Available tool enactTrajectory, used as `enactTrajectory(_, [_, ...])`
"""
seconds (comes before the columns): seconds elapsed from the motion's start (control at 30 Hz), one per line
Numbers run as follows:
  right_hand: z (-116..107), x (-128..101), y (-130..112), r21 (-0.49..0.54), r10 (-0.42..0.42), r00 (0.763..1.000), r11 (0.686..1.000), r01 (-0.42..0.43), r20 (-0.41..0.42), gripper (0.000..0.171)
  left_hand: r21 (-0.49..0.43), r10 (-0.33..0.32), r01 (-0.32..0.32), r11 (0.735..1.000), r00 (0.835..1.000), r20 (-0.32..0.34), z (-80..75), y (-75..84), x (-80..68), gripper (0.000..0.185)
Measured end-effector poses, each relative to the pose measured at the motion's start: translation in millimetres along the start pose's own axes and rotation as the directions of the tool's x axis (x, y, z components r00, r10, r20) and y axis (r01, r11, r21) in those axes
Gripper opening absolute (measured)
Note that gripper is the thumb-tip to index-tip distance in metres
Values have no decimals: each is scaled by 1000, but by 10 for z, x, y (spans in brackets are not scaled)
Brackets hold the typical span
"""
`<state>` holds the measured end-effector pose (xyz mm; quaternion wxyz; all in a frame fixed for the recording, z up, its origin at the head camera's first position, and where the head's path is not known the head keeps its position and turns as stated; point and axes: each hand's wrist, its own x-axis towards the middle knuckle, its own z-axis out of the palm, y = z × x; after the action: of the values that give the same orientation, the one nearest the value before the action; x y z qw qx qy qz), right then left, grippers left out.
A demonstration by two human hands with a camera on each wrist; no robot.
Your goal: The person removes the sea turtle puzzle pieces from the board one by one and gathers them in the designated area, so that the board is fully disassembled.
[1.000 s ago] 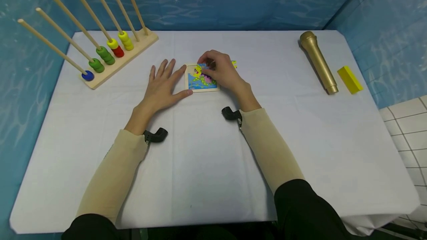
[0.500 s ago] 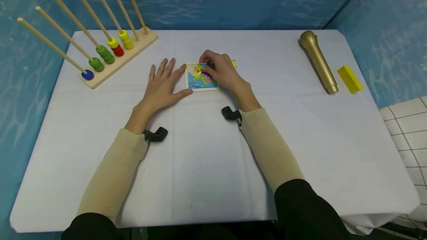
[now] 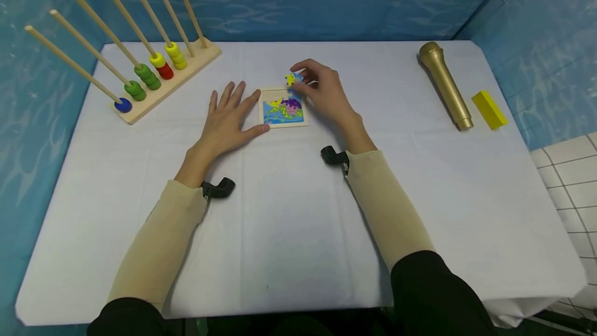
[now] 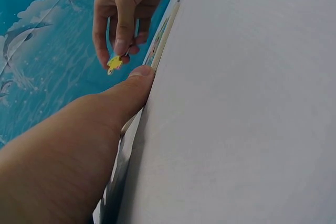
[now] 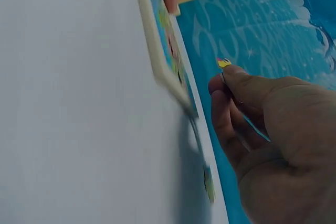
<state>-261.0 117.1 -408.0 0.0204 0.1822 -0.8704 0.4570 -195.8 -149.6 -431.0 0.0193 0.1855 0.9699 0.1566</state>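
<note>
A small jigsaw puzzle [image 3: 282, 113] in a pale wooden frame lies mid-table, its picture blue with a purple and green animal. Bare wood shows along the top of the frame. My left hand [image 3: 228, 123] lies flat with fingers spread, index fingertip and thumb at the frame's left side. Just above the frame's far edge, my right hand [image 3: 326, 89] pinches a puzzle piece [image 3: 291, 79] with a yellow head on blue. In the right wrist view the piece [image 5: 224, 63] sticks out past the thumb tip. Another puzzle piece [image 5: 209, 184] lies on the cloth beyond the frame.
A wooden peg abacus [image 3: 168, 84] with coloured beads stands at the back left. Toward the right lie a gold microphone [image 3: 445, 87] and a yellow block [image 3: 489, 111]. A white cloth [image 3: 289, 222] covers the table, with blue curtains [image 3: 326, 4] behind.
My right hand has lifted the yellow-headed piece out of the frame and moved up and right with it, baring wood at the top. The left hand has stayed put.
</note>
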Motion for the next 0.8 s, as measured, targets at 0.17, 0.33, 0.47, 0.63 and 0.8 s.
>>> enactTrajectory(0.17, [-267, -114, 175, -26, 37, 996, 999, -40, -83, 29, 4, -10, 10, 1000, 1000, -1, 4, 18, 4, 89])
enactTrajectory(0.33, [-529, -217, 328, -55, 79, 989, 995, -86, -128, 26, -15, -5, 5, 1000, 1000, -3, 11, 28, -4, 89])
enactTrajectory(0.47, [-732, -276, 424, -97, 133, 981, 984, -147, -141, 25, -21, -3, 3, 1000, 1000, -3, 16, 25, -8, 89])
enactTrajectory(0.63, [-909, -345, 541, -167, 208, 969, 959, -228, -132, 26, -18, 3, -3, 1000, 1000, -6, 20, 21, 4, 89])
enactTrajectory(0.8, [-920, -353, 621, -199, 230, 969, 949, -244, -94, 26, -22, 6, -6, 1000, 1000, -16, 15, 17, -3, 89])
